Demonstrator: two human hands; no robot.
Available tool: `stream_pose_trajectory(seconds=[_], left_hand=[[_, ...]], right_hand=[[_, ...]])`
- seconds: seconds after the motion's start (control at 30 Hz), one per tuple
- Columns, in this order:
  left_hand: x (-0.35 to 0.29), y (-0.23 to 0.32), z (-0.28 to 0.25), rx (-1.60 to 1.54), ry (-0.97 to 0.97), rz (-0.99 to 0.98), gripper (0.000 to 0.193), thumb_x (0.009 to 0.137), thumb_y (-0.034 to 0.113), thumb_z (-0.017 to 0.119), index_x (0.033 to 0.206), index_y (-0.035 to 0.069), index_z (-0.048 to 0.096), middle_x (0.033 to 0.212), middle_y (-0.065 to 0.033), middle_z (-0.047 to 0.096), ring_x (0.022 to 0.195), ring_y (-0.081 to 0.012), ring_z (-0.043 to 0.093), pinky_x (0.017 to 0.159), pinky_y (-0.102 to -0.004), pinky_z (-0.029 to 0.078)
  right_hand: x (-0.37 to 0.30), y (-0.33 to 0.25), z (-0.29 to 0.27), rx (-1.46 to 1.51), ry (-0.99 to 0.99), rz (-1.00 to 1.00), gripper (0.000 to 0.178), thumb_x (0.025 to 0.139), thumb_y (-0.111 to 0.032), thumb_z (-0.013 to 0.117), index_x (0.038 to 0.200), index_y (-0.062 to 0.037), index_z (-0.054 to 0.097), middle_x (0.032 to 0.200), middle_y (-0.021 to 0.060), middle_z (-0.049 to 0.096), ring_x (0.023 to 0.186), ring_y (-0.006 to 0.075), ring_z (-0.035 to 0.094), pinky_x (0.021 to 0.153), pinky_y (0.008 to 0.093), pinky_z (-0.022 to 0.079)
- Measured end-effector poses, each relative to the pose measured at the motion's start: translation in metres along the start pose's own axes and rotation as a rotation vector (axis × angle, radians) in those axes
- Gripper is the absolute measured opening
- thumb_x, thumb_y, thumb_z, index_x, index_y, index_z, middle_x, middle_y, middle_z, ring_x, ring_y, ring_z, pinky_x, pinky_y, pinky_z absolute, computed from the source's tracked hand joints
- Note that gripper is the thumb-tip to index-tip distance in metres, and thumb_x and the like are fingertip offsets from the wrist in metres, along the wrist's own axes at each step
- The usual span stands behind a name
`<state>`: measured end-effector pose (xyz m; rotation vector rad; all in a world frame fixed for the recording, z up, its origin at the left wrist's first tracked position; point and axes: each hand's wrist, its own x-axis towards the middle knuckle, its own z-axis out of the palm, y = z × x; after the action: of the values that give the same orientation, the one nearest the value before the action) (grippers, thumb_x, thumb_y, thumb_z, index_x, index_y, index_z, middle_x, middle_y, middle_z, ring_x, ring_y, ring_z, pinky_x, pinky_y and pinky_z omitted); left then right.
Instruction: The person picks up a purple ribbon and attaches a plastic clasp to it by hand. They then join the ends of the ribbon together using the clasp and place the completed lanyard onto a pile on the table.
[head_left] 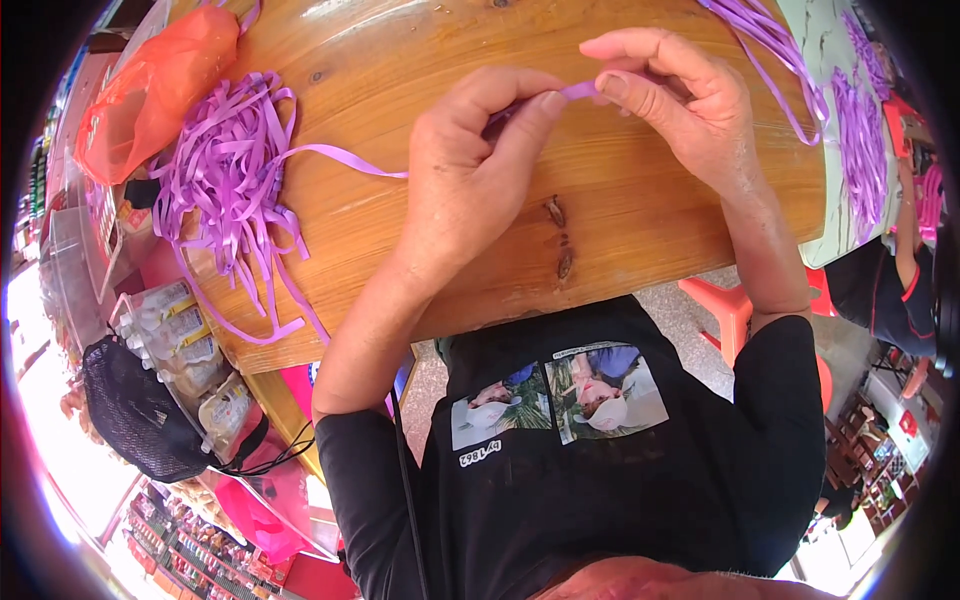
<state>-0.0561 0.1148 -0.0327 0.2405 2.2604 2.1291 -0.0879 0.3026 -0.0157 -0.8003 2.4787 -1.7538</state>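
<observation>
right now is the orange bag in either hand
No, the orange bag lies by the ribbon pile, while the left hand and right hand are at a purple ribbon.

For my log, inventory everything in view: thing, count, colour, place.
Wooden table: one, brown, centre
Ribbon strip: one, purple, upper centre
Ribbon pile: one, purple, left
Loose ribbons: several, purple, upper right
Second table: one, white, right
Far ribbons: many, purple, second table
Plastic bag: one, orange, upper left
Mesh bag: one, black, lower left
Stool: at least one, red, right
Co-worker: one, dark clothing, right
Shirt: one, black, lower centre
Left hand: one, pinching strip
Right hand: one, pinching strip
</observation>
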Motion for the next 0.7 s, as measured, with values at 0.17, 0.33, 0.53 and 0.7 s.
stream_pose_trajectory(seconds=[0.17,0.33,0.53,0.7], left_hand=[[0.007,0.007,-0.012,0.414,-0.055,0.201,0.013,0.079,0.006,0.063,0.090,-0.001,0.062,0.072,-0.0069,0.055,0.064,-0.0134,0.053,0.057,-0.0250,0.042],[0.005,0.008,0.008,0.366,0.072,0.352,0.020,0.080,0.009,0.063,0.097,-0.001,0.059,0.075,-0.0090,0.056,0.067,-0.0167,0.057,0.061,-0.0287,0.045],[0.004,0.010,0.006,-0.097,-0.032,-0.069,0.020,0.082,0.012,0.063,0.096,-0.002,0.059,0.081,-0.0063,0.060,0.074,-0.0117,0.057,0.066,-0.0245,0.046],[0.007,0.008,0.004,-0.063,-0.144,-0.061,0.024,0.085,0.008,0.060,0.107,-0.003,0.056,0.085,-0.0031,0.060,0.069,-0.0075,0.053,0.060,-0.0193,0.043]], right_hand=[[0.000,0.007,-0.002,0.129,-0.048,0.038,0.018,0.087,-0.008,0.056,0.104,-0.0020,0.061,0.083,0.0015,0.061,0.076,0.0061,0.056,0.066,0.0185,0.043],[-0.001,0.004,0.002,0.185,-0.037,0.071,0.020,0.087,-0.007,0.056,0.106,-0.0020,0.060,0.086,0.0014,0.061,0.076,0.0056,0.055,0.066,0.0182,0.043],[-0.002,0.003,-0.001,0.098,0.007,0.025,0.022,0.086,-0.005,0.058,0.108,-0.0022,0.059,0.088,0.0017,0.062,0.077,0.0054,0.055,0.066,0.0179,0.043],[0.000,0.007,0.000,-0.029,0.049,-0.059,0.024,0.083,-0.003,0.060,0.107,-0.0019,0.059,0.090,0.0035,0.063,0.082,0.0079,0.058,0.069,0.0191,0.046]])
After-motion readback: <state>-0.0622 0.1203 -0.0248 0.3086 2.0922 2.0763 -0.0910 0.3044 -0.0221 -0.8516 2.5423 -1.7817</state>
